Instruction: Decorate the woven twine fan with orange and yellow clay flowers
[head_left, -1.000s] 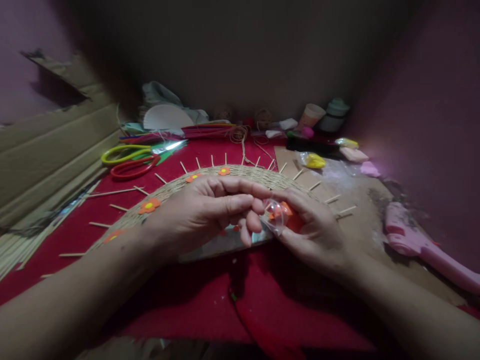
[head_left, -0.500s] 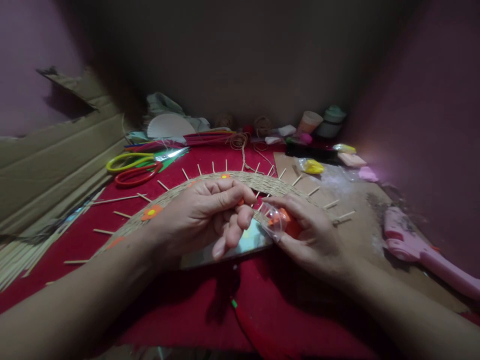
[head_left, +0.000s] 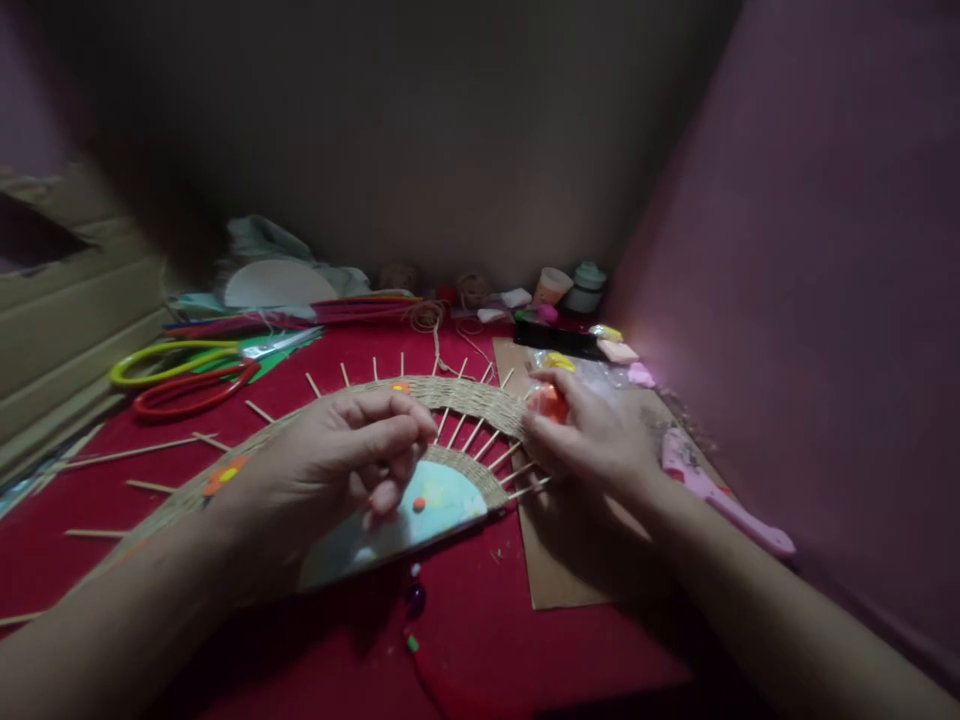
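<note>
My left hand (head_left: 352,450) is above the woven fan (head_left: 472,398), its thumb and index fingertip pinched together. Whatever that pinch holds is too small to make out; a speck of orange shows by the lower fingers. My right hand (head_left: 592,430) grips a clear plastic packet of orange clay (head_left: 547,403) over the fan's right end. Thin sticks run out from the fan's woven band, which carries orange flowers (head_left: 225,477) with yellow centres. On its pale blue half-round panel (head_left: 450,492) lies a small orange ball (head_left: 419,504).
Scissors (head_left: 187,380) with yellow and red handles lie at left. A pink glue gun (head_left: 724,500) lies right, by a cardboard sheet (head_left: 559,570). Twine, clay packets, a cup (head_left: 553,286) and a jar (head_left: 586,288) line the back of the red cloth (head_left: 600,650).
My hands have moved apart, the right one carrying the clay packet away from the left. The camera view has swung right. The small orange ball on the blue panel now shows.
</note>
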